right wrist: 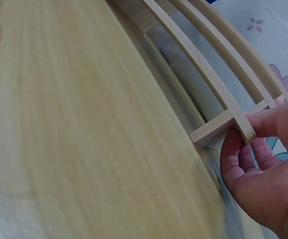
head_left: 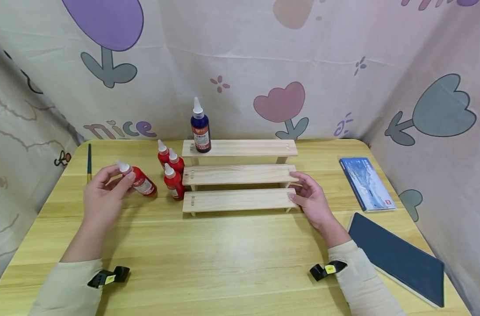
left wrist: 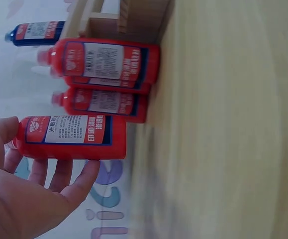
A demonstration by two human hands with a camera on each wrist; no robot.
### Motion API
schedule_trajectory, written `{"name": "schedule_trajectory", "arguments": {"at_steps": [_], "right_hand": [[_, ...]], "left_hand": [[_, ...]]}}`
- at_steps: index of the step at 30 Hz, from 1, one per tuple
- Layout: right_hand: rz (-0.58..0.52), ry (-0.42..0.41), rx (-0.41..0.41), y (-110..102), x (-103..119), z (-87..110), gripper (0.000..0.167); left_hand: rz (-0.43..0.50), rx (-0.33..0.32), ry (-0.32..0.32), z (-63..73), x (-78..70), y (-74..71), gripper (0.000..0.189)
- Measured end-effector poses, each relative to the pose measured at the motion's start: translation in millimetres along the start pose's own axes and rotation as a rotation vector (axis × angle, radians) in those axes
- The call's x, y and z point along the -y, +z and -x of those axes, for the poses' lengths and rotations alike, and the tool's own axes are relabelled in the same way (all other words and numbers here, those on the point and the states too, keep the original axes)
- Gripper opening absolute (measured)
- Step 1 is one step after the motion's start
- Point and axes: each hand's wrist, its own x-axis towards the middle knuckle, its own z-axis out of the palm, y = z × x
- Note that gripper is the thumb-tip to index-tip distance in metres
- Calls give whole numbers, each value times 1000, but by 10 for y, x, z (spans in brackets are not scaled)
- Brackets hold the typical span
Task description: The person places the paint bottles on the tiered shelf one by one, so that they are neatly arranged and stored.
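My left hand point(head_left: 107, 193) holds a red bottle point(head_left: 143, 181) with a white pointed cap, thumb and fingers about its upper part. The bottle leans in the head view, and its printed label shows in the left wrist view. My right hand point(head_left: 311, 199) grips the right end of the lowest board of a three-step wooden rack point(head_left: 240, 200), thumb on top and fingers beneath, as the right wrist view shows. Three more red bottles point(head_left: 174, 183) stand together at the rack's left end. On the top step, toward the left, stands a dark blue bottle point(head_left: 201, 131).
A thin brush point(head_left: 89, 160) lies at the table's far left. To the right are a blue-covered book point(head_left: 367, 183) and a dark navy notebook point(head_left: 398, 259). A printed cloth point(head_left: 232, 48) hangs behind the wooden table point(head_left: 208, 263).
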Motion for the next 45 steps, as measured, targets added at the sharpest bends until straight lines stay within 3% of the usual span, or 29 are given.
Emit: {"name": "schedule_trajectory", "arguments": {"at_steps": [6,13,21,27,33,45], "right_hand": [[-1,-3,3,-3,-4,-1,60],[2,6,1,-13,-3,3,60],[-5,-4,8,-11,-2,6,60],[-17,-11,10,-13,-9,-1,61],[-18,-13,8,-9,-4,-1,61],[-16,-16,6,-14,-28,-11,61]], "left_hand": [[90,-48,30,36,-162,-48,34],[115,-98,48,64,-334,-43,40],[185,-123,158,94,-510,41,35],[181,-99,193,124,-630,108,37],[151,-68,189,145,-730,218,41],[156,49,224,142,-913,591,36]]}}
